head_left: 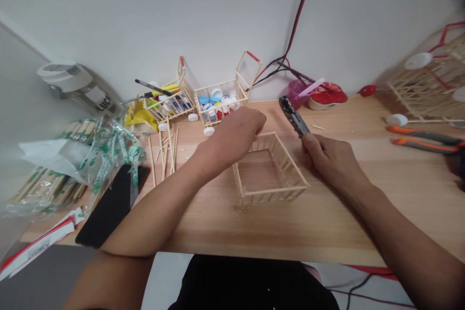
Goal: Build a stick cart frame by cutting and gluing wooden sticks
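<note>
Above the far rail of the stick frame (271,194), the left hand (232,138) is held with its fingers curled downward; whether they grip anything cannot be determined from this view. The right hand (329,162) is closed around the handles of a pair of steel pliers (294,115), fingers wrapped narrow, with the tool's head pointing up and away from the body. The pliers stand apart from the frame, with no contact visible.

Current stage of work: the frame, an open rectangular assembly of wooden craft sticks, rests on the tabletop between the two hands.

Work surface: a light wooden tabletop (327,223). Loose sticks (167,155) lie left of the frame. Beyond them stand two cart-shaped stick frames (221,92), one holding bottle caps (217,95). A pink cup (296,94) and a red-and-white container (327,97) stand against the wall. Orange-handled pliers (423,135) lie at right, beside a larger stick frame (428,82). At left lie a black phone (109,206) and plastic-wrapped stick bundles (43,191).

Surroundings: a red-and-black cable (300,14) runs down the white wall (145,14).
</note>
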Action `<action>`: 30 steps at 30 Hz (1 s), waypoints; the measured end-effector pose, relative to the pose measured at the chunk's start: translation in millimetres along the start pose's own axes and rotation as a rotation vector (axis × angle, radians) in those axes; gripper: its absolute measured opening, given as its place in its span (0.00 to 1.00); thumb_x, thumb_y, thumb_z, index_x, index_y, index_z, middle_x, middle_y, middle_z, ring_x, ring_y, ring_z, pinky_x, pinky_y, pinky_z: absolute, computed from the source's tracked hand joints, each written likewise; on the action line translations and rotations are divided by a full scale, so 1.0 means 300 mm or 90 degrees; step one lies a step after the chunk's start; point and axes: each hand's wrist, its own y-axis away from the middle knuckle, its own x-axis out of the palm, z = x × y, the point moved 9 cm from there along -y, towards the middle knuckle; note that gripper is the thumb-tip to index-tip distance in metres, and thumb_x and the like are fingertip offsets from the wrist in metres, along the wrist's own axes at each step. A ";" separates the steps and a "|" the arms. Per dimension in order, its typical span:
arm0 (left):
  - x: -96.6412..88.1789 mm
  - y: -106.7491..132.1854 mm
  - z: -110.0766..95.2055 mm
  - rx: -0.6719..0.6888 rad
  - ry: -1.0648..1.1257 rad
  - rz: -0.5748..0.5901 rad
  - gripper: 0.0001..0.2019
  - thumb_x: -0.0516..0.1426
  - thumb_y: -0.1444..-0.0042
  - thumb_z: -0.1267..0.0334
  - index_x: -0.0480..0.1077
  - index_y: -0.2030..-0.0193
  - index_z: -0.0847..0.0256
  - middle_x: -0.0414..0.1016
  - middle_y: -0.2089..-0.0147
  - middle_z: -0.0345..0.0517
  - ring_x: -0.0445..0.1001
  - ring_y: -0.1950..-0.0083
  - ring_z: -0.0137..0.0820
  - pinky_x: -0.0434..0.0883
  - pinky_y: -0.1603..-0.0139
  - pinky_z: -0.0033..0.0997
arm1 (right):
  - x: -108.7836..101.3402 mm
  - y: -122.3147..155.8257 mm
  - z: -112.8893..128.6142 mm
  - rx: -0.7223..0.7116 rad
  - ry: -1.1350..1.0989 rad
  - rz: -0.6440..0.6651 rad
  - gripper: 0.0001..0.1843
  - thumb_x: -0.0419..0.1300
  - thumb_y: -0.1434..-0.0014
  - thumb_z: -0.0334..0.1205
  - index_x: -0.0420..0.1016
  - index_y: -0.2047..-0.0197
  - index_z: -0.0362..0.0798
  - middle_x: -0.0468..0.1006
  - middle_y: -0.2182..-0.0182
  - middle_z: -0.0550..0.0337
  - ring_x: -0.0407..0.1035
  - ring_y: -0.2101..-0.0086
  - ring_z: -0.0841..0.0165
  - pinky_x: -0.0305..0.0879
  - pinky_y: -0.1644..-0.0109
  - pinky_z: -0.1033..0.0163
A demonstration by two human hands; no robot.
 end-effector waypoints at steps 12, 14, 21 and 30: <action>0.001 -0.006 0.006 -0.019 -0.022 0.018 0.07 0.54 0.45 0.73 0.65 0.73 0.61 0.71 0.70 0.42 0.65 0.67 0.31 0.55 0.67 0.32 | 0.001 -0.008 0.010 -0.021 -0.038 -0.014 0.28 0.40 0.34 0.63 0.61 0.76 0.52 0.69 0.80 0.59 0.64 0.75 0.64 0.52 0.70 0.61; 0.001 -0.008 0.004 -0.029 -0.026 0.037 0.07 0.54 0.45 0.73 0.64 0.73 0.61 0.72 0.69 0.43 0.66 0.67 0.31 0.56 0.66 0.32 | 0.001 -0.014 0.007 -0.020 -0.032 -0.022 0.29 0.41 0.34 0.63 0.59 0.76 0.52 0.68 0.80 0.59 0.63 0.75 0.65 0.52 0.70 0.62; 0.003 -0.008 -0.011 -0.039 -0.047 0.050 0.07 0.52 0.45 0.74 0.63 0.72 0.61 0.72 0.67 0.44 0.67 0.66 0.32 0.57 0.66 0.31 | 0.002 -0.017 0.000 -0.017 -0.031 -0.027 0.29 0.41 0.34 0.63 0.58 0.77 0.52 0.68 0.80 0.60 0.62 0.76 0.66 0.50 0.71 0.62; 0.001 -0.008 -0.012 -0.046 -0.023 0.060 0.08 0.51 0.45 0.74 0.60 0.73 0.60 0.71 0.68 0.44 0.66 0.66 0.31 0.56 0.66 0.31 | 0.010 -0.022 -0.007 -0.009 -0.023 -0.020 0.29 0.40 0.33 0.64 0.59 0.76 0.52 0.70 0.79 0.58 0.64 0.74 0.65 0.51 0.69 0.62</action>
